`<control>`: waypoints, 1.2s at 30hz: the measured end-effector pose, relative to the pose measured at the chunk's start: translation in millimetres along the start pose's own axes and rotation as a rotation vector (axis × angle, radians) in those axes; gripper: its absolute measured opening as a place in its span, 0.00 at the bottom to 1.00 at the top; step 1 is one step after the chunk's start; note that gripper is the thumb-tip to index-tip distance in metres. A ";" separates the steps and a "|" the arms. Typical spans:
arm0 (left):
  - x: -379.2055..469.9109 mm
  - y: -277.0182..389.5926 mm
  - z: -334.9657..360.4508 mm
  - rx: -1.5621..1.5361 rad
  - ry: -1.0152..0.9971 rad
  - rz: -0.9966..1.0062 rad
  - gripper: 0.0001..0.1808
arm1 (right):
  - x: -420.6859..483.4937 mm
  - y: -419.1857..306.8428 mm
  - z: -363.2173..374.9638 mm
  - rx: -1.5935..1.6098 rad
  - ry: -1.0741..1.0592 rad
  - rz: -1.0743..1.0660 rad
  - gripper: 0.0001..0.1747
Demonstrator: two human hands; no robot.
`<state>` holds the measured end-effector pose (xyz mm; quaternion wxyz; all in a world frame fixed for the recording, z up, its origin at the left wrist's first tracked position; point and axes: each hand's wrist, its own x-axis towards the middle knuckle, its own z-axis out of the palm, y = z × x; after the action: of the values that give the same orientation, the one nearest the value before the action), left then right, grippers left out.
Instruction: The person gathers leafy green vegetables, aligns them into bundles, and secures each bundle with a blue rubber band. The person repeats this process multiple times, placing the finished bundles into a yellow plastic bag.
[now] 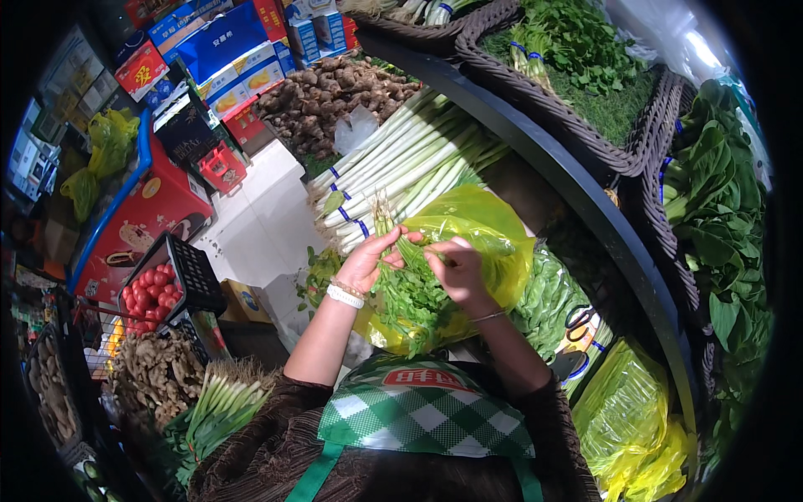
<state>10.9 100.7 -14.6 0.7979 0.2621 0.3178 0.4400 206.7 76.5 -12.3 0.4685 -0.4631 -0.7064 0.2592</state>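
Note:
My left hand [364, 263] holds a bunch of leafy herbs, likely coriander [411, 301], near its stems. The pale roots point away from me and the leaves hang towards my apron. At the bunch's right side, the fingertips of my right hand [458, 270] are pinched on its thin stems. A translucent yellow plastic bag [502, 232] spreads under and behind both hands. Just beyond lie long white leeks or large green onions [389, 163], bound with blue bands.
Scissors with black handles [578, 323] lie right, by bagged greens [542, 301]. A dark curved shelf edge [583, 188] carries wicker baskets [649, 138]. Yellow-wrapped produce [621, 408] sits lower right. Left are tomatoes [150, 292] in a black crate [194, 270], and ginger [157, 370].

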 end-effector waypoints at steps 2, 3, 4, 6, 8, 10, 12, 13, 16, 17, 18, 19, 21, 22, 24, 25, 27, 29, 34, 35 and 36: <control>0.2 -0.9 -1.9 -0.018 0.004 0.012 0.13 | -0.3 0.0 -0.6 0.232 -0.004 0.185 0.03; 0.5 -1.6 -3.1 -0.031 0.007 0.018 0.13 | -0.7 -1.1 -3.0 0.364 -0.031 0.326 0.03; 0.9 -2.2 -4.8 -0.022 0.021 0.023 0.13 | -0.3 -3.6 -6.2 0.522 -0.053 0.420 0.03; 2.1 -4.6 -9.1 -0.025 0.014 0.051 0.13 | 4.2 -12.4 -14.1 0.749 -0.037 0.516 0.04; 3.5 -7.5 -14.9 -0.054 0.040 0.033 0.13 | 13.5 -27.7 -18.5 0.869 -0.011 0.503 0.05; 4.5 -11.6 -20.3 -0.080 0.029 0.026 0.13 | 28.4 -49.4 -11.4 0.863 0.020 0.429 0.06; 4.2 -17.5 -23.6 -0.078 0.074 -0.001 0.15 | 56.4 -73.4 18.0 0.711 -0.004 0.133 0.06; 3.4 -24.0 -22.1 -0.035 0.186 0.047 0.14 | 69.1 -84.7 32.1 0.611 -0.146 0.177 0.11; -2.8 -33.4 -23.4 -0.008 0.250 0.100 0.11 | 100.6 -114.0 83.8 -0.089 -0.337 0.115 0.34; -5.1 -33.9 -25.4 -0.005 0.254 0.094 0.10 | 102.2 -114.4 83.3 -0.169 -0.327 0.016 0.34; -6.2 -32.6 -27.8 -0.011 0.228 0.123 0.09 | 103.4 -112.0 80.3 -0.227 -0.322 -0.071 0.35; -7.9 -30.3 -31.3 -0.008 0.211 0.095 0.10 | 100.8 -107.6 76.7 -0.285 -0.322 -0.163 0.36; -15.9 -26.7 -40.1 -0.012 0.187 0.060 0.13 | 90.6 -89.5 53.8 -0.195 -0.679 -0.094 0.29; -19.9 -28.9 -40.9 -0.007 0.239 0.132 0.18 | 81.8 -81.1 50.4 -0.134 -0.824 -0.050 0.25; -21.5 -24.1 -45.9 -0.094 0.044 0.095 0.20 | 46.7 -68.4 49.7 -0.232 -0.711 -0.223 0.15; -21.0 -22.3 -47.0 -0.119 -0.033 0.085 0.22 | 33.8 -62.4 51.2 -0.207 -0.671 -0.234 0.14; -23.1 -24.4 -46.1 -0.110 -0.074 0.060 0.24 | 15.8 -52.5 52.8 -0.204 -0.629 -0.184 0.13; -23.3 -25.9 -44.8 -0.082 -0.133 0.086 0.25 | 10.2 -47.3 53.5 -0.186 -0.570 -0.239 0.11; -26.9 -21.0 -48.9 0.049 -0.167 0.142 0.23 | 13.3 -56.9 31.0 0.305 -0.570 0.172 0.07; -28.5 -16.8 -51.4 0.074 -0.203 0.146 0.22 | 13.7 -60.7 26.2 0.488 -0.504 0.294 0.06; -29.6 -13.9 -51.8 0.098 -0.239 0.151 0.21 | 15.3 -63.3 22.7 0.679 -0.463 0.380 0.07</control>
<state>-32.1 75.5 -50.3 0.7809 0.3745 0.2213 0.4483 158.1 64.1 35.1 0.3675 -0.3344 -0.5702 0.6543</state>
